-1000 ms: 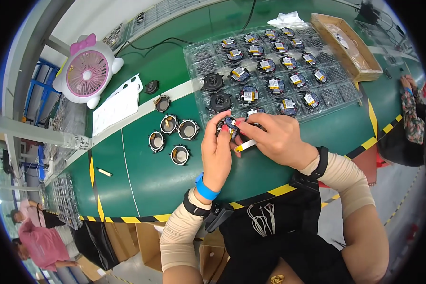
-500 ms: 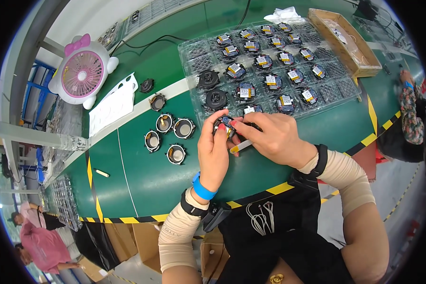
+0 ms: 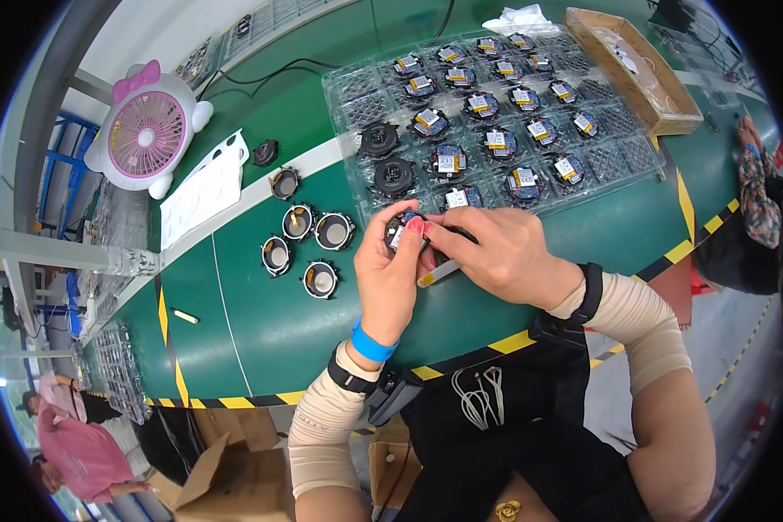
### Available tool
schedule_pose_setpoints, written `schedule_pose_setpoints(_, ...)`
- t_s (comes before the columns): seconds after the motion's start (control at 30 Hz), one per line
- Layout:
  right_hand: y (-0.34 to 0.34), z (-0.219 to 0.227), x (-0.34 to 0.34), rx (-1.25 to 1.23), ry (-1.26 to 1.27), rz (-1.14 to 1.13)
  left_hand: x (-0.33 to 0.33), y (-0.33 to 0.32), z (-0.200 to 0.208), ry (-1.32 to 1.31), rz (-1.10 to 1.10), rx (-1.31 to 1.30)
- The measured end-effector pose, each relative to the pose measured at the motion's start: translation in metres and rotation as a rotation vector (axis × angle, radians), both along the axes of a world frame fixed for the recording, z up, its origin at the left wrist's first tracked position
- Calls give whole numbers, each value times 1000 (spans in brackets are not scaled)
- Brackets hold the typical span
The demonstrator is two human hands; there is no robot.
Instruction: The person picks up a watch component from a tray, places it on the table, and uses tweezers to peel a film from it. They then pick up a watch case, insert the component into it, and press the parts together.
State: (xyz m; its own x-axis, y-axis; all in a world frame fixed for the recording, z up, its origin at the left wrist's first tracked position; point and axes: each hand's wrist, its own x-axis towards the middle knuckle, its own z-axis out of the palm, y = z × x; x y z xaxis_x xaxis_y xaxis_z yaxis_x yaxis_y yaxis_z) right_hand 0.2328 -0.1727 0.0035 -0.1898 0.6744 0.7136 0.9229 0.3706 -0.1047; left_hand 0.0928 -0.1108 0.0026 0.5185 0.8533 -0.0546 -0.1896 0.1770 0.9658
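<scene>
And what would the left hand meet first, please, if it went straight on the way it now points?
Probably the tray, by the nearer black disc, though how high the left hand sits is unclear.

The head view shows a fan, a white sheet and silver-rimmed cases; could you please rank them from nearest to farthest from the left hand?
1. Silver-rimmed cases: just left of the left hand.
2. White sheet: farther left, beyond the cases.
3. Fan: farthest, at the upper left.
</scene>
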Motion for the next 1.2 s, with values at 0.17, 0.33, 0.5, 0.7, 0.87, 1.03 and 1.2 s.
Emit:
schedule_pose_setpoints(0.17, -2, 3, -3, 2, 44, -5, 0, -2, 6, -16, 47, -110)
schedule_pose_setpoints(0.33, -1, 1, -7, 22, 183, 7, -1, -1, 3, -8, 53, -114)
schedule_pose_setpoints(0.5, 0, 2, -2, -26, 235, 16, 2, 0, 7, -108, 39, -175)
schedule_pose_setpoints(0.7, -2, 11, -5, -216, 554, 147, -3, 5, 9, -129, 1, -166)
schedule_pose_setpoints(0.87, -4, 17, -7, -543, 921, 239, -8, 6, 12, -243, 25, -222)
schedule_pose_setpoints(1.03, 2, -2, -14, -531, 1125, 477, -7, 8, 13, -351, -10, -361)
schedule_pose_setpoints(1.2, 3, 1, -8, -609, 1427, 539, -6, 7, 21, -419, -48, -324)
